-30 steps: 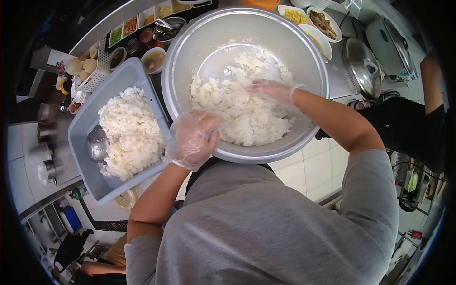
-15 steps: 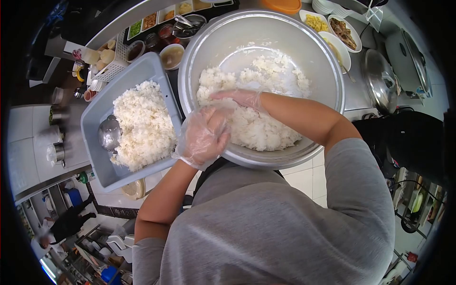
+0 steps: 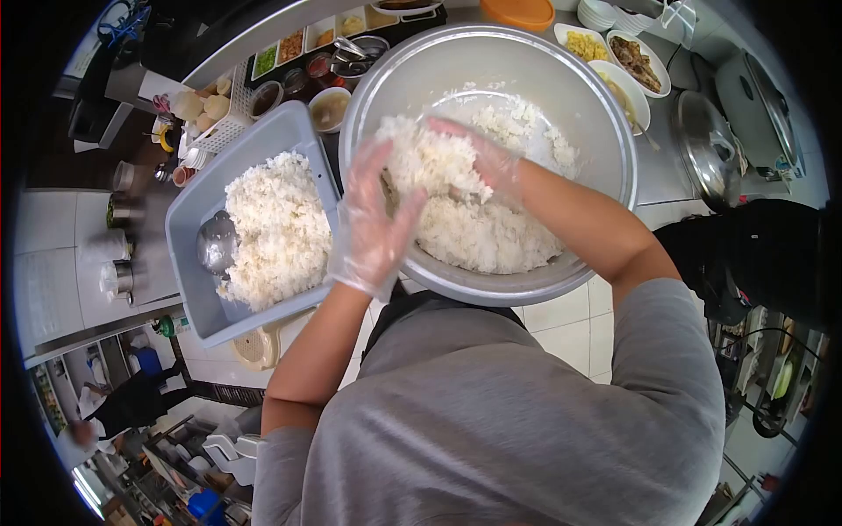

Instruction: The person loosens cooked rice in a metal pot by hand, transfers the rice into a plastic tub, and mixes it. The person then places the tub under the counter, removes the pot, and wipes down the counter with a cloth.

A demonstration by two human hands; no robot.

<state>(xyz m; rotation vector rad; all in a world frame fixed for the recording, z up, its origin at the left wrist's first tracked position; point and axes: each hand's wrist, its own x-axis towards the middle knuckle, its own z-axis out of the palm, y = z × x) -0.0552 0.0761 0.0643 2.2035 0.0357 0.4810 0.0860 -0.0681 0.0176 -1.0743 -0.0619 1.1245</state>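
Note:
A large round metal bowl [image 3: 605, 206] holds loose white rice [image 3: 495, 237]. Over its left part, a clump of rice [image 3: 434, 158] is gathered between my two hands, both in clear plastic gloves. My left hand [image 3: 377, 210] is at the clump's left side, palm toward it, thumb and fingers apart. At the right of the clump, my right hand [image 3: 487, 158] cups it, with part of the palm side hidden by rice. A blue-grey tub [image 3: 189, 280] left of the bowl contains more rice [image 3: 281, 232] and a metal scoop [image 3: 217, 244].
Small sauce bowls [image 3: 330, 110] and topping trays [image 3: 294, 48] stand behind the tub. Food plates [image 3: 638, 66] and a metal lid [image 3: 706, 149] are at the right. One person in dark clothes [image 3: 754, 254] is at the right; another [image 3: 132, 403] is far left.
My left hand has opened from a closed shape and moved up beside the rice. My right hand has swept left across the bowl and lifted a clump of rice.

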